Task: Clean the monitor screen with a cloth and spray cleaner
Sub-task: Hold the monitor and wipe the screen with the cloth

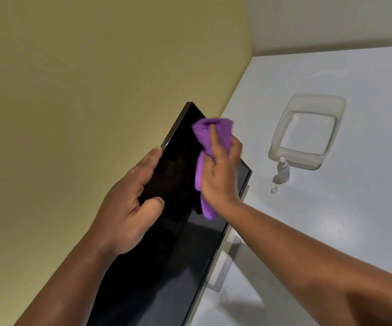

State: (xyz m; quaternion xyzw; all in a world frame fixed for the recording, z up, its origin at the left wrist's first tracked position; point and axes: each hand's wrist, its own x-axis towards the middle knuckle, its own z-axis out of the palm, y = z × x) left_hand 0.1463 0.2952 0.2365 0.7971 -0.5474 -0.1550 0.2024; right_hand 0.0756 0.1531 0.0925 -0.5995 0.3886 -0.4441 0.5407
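A black monitor [176,243] stands on the white desk, its dark screen facing me. My left hand [131,203] grips its top edge, fingers behind the frame and thumb on the screen. A bunched purple cloth [204,137] lies against the upper right part of the screen, and my right hand [223,170] holds it there, fingers wrapped around the fabric. A small white spray bottle [283,171] stands upright on the desk to the right of the monitor, with its clear cap [274,189] lying beside it.
A clear plastic tub [307,131] sits on the white desk [331,220] just behind the bottle. The monitor's grey stand [223,271] rests on the desk below the screen. A yellow-green wall runs close behind the monitor.
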